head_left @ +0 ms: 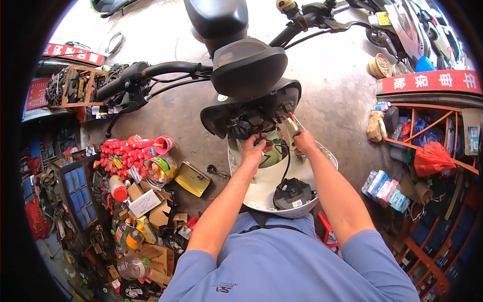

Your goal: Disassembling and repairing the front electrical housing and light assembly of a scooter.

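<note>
Head view shows both hands reaching into the scooter's opened headlight housing, the left hand pinching the wiring bundle steady while the right hand grips a red-handled tool at the connectors.

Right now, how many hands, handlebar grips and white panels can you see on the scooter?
Hands: 2, left hand and right hand, both in the wiring
Handlebar grips: 2, left grip, right grip
White panels: 1
Total: 5

Bright even daylight, soft short shadows, sharp centre, strong fisheye bending and black vignette at the rim
</note>
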{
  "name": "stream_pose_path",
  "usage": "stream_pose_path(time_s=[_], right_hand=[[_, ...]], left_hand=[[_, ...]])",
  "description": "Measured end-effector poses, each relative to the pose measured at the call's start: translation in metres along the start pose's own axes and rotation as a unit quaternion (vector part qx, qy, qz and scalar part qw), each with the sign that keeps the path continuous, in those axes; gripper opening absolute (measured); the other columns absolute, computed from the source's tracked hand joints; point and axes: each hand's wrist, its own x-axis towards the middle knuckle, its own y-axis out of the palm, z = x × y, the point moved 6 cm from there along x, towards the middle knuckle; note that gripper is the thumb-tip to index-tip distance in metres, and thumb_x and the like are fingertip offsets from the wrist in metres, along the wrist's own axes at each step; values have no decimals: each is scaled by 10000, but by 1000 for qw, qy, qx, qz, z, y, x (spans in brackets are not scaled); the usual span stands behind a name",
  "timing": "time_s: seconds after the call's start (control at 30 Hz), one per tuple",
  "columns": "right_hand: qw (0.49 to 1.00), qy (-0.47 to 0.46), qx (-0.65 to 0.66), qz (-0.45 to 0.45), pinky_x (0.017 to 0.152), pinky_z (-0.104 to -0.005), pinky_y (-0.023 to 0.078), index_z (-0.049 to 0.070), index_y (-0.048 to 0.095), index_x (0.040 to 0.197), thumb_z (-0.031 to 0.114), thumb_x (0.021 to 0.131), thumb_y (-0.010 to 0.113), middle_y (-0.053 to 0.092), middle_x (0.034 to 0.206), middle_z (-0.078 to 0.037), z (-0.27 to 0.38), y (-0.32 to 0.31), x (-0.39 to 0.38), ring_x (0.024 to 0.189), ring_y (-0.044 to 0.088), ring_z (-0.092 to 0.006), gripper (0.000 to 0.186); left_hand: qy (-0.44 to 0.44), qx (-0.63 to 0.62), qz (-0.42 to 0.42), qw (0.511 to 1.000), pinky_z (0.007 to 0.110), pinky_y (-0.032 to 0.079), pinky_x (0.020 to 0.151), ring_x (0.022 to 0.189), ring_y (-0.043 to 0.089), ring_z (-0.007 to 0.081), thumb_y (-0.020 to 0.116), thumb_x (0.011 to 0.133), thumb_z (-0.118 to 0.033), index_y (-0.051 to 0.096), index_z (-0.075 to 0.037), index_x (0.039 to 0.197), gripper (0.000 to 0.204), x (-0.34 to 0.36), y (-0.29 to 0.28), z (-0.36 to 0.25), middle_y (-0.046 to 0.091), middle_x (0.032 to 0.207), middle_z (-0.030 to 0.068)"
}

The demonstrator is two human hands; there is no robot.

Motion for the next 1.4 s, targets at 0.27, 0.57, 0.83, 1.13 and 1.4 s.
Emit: stream_pose_path(time_s=[0.27, 0.57, 0.83, 1.13, 1.4], right_hand=[[931, -79, -285, 214, 525, -341, 499, 44, 642, 856, 224, 825, 538, 645, 713, -108, -22, 76, 51, 592, 636, -227, 210], [921, -24, -269, 280, 571, -341, 537, 34, 598, 984, 201, 779, 561, 644, 879, -113, -30, 79, 28, 659, 637, -244, 268], [981, 82, -56, 169, 516, -331, 504, 6, 632, 935, 192, 756, 619, 634, 781, -107, -19, 28, 26, 627, 621, -200, 258], [985, -12, 7, 171, 492, -301, 475, 11, 644, 900, 175, 773, 640, 623, 708, -56, 24, -15, -10, 573, 565, -137, 208], [981, -121, -16, 154, 655, -285, 474, 12, 661, 892, 181, 765, 625, 657, 739, -54, 38, -13, -33, 672, 606, -144, 214]], left_hand=[[-4, 6, 16, 1000, 310, 536, 793, 936, 623, 199, 460, 933, -50, 513, 14, 1122, 206, -2, -1, -1, 579, 1028, 91], [-13, 1, 39, 999, 301, 531, 753, 940, 635, 212, 475, 932, -77, 524, 6, 1131, 221, 0, -3, -1, 588, 1039, 94], [-12, 29, -4, 999, 278, 522, 715, 911, 644, 193, 486, 928, -75, 519, 12, 1137, 229, 1, -13, -2, 599, 1041, 79], [-39, 25, 17, 999, 291, 520, 731, 944, 642, 212, 508, 920, -98, 489, 11, 1146, 252, 2, -13, -3, 601, 1069, 109], [-91, -82, 86, 989, 360, 504, 814, 1021, 609, 298, 443, 929, -97, 484, 12, 1121, 224, -1, -5, 1, 588, 1121, 154]])
